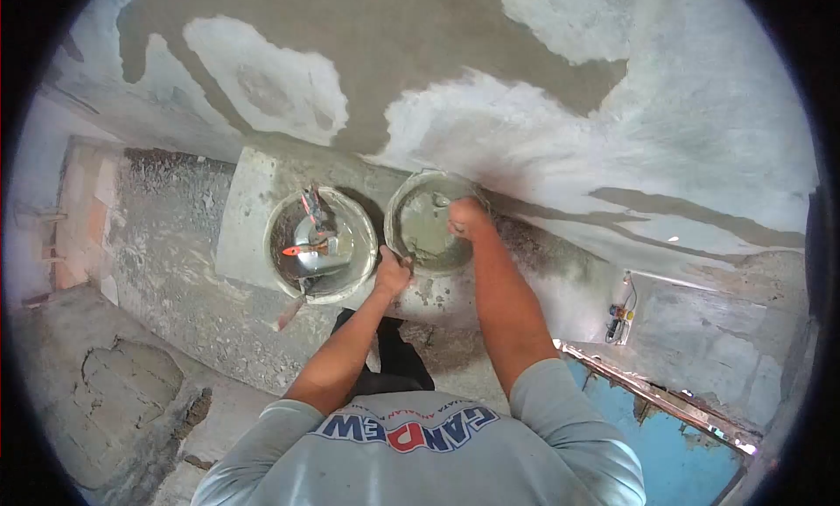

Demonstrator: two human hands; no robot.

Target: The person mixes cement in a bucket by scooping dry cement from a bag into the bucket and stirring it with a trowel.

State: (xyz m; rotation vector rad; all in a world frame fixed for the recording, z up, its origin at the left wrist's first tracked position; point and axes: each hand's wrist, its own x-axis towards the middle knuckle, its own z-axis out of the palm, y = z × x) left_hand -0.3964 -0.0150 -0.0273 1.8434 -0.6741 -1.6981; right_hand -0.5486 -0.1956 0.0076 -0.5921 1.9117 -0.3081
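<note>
A round bucket of wet grey-green mix (426,224) stands near the wall at the centre. My right hand (470,219) is closed over its right side; what it grips, if anything, is hidden. At the lower left of this bucket, my left hand (394,272) is closed near the rim on something too small to make out. Just left stands a second round bucket (273,244) holding brushes or tools, among them an orange-tipped brush (306,249) and a red and blue handled tool (312,207).
A wall (394,60) with dark damp-looking patches rises ahead. A handled tool (290,312) leans at the left bucket's lower edge. Small electrical parts with a cable (619,318) lie at the right, near a blue panel (665,445). Rough grey ground (175,261) extends left.
</note>
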